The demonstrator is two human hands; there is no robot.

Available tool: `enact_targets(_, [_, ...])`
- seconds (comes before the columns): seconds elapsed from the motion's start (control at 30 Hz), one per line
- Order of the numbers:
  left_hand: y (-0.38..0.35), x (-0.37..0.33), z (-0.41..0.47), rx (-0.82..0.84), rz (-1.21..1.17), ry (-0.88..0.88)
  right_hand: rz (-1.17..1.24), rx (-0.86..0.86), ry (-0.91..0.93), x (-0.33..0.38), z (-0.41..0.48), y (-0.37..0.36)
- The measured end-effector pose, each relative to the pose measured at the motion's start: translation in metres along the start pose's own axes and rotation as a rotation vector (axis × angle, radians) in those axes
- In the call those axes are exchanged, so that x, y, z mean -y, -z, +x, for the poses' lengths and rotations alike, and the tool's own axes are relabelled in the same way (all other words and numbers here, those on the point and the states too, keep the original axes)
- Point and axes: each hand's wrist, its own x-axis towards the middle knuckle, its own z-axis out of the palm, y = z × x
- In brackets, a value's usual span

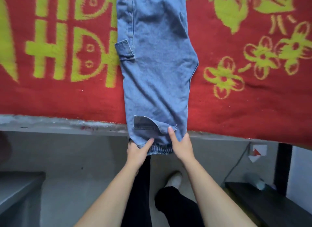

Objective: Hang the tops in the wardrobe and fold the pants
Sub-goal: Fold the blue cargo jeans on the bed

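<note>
The left hand [137, 152] and right hand [181, 145] are pinching the jeans' [157, 57] near end, side by side, the legs stretching straight away across the blanket [67, 98]

The only writing is woven into the red blanket [67, 95] on the bed: large yellow-green strokes [55, 46] on its left half, built of crosses and boxes in two matching rows. They look like part of a Chinese double-happiness character lying on its side, but the jeans [157, 57] cover its right edge and the frame cuts off its far and left ends. On the right, below the bed edge, a small white label [257, 152] carries a red arrow-like mark; no letters on it can be read.
</note>
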Motion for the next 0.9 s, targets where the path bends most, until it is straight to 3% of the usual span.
enact_targets(0.2, [0.000, -0.026, -0.026, 0.028, -0.390, 0.014, 0.045, 0.311, 0.155, -0.009, 0.005, 0.036])
enact_targets(0.4, [-0.015, -0.035, -0.101, -0.058, -0.525, -0.148, 0.409, 0.443, 0.011, -0.008, -0.055, 0.068])
enact_targets(0.5, [-0.023, -0.021, -0.131, -0.132, -0.471, -0.102, 0.447, 0.463, 0.007, -0.026, -0.083, 0.088])
enact_targets(0.7, [-0.041, 0.025, -0.176, -0.179, -0.342, 0.063, 0.252, 0.412, -0.117, -0.075, -0.108, 0.120])
enact_targets(0.9, [-0.042, 0.032, -0.183, -0.136, -0.381, 0.074, 0.370, 0.340, -0.113, -0.080, -0.114, 0.122])
